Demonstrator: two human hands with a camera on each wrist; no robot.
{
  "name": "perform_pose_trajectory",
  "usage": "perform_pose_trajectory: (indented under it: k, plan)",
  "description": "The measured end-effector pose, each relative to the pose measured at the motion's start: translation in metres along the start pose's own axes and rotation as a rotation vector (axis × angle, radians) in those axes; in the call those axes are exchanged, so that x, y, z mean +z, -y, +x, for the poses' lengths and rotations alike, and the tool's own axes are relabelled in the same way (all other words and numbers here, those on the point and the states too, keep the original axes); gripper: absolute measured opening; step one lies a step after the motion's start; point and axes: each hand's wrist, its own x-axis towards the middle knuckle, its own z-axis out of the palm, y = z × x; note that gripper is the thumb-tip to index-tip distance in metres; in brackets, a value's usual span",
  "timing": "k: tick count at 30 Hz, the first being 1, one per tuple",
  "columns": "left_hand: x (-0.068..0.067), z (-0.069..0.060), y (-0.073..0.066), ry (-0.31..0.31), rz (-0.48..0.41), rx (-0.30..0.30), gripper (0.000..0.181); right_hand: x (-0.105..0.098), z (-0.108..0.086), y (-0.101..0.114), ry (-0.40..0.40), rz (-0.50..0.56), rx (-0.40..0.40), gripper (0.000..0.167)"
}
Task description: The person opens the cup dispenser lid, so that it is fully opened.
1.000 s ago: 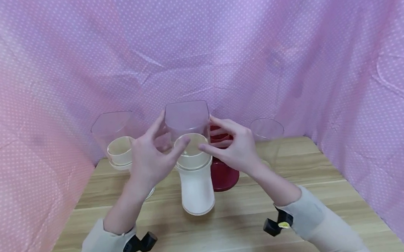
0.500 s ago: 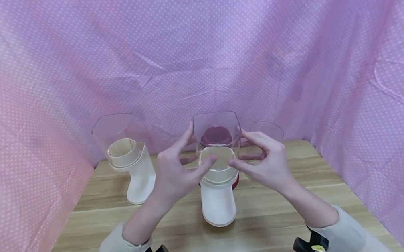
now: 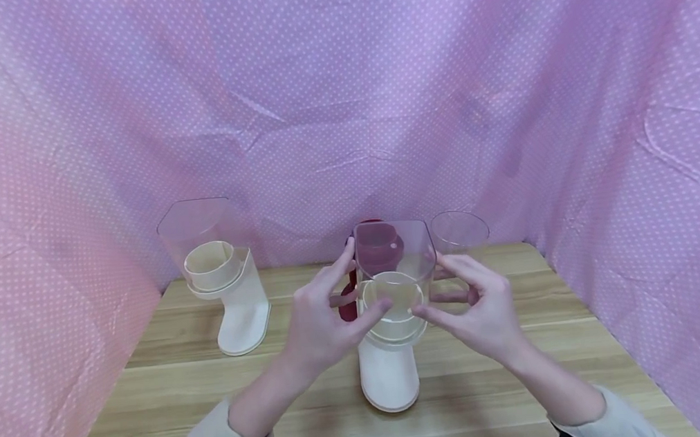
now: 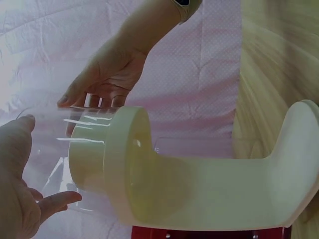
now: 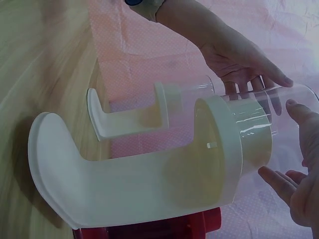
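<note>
1. A clear container [image 3: 417,258] with a wide, round-cornered rim is in front of the person, near the middle of the desk [image 3: 498,410], raised above it on a white stand [image 3: 389,375].
2. The lower end of the container surrounds the stand's cream ring [image 3: 396,315], whose pale wall shows through the clear side in both wrist views.
3. The left grip [image 3: 323,318] holds the container by its left side, the thumb in front and the fingers reaching round the far side.
4. The right grip [image 3: 479,304] holds the right side in the same way, and the two thumb tips face each other across the front, apart.
5. The white stand is upright, its rounded foot toward the person; whether that foot rests fully on the desk, I cannot tell.
6. Just behind it is a dark red stand [image 3: 348,305], partly hidden by the left fingers and partly seen through the container.
7. To the right, behind the right fingers, is a round-rimmed clear vessel [image 3: 460,230], its lower part hard to make out.
8. Well apart on the left, a second white stand [image 3: 242,314] bears its own clear hopper [image 3: 190,218].
9. Pink dotted cloth [image 3: 339,94] surrounds the desk at the back and sides.
</note>
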Motion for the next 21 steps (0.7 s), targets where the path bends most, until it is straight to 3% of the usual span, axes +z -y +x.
perform_pose_trajectory:
  k: [21]
  plan:
    - [0.009, -0.024, 0.003, -0.026, -0.023, -0.002, 0.087, 0.000, -0.025, -0.006, -0.005, 0.002, -0.003, 0.080]
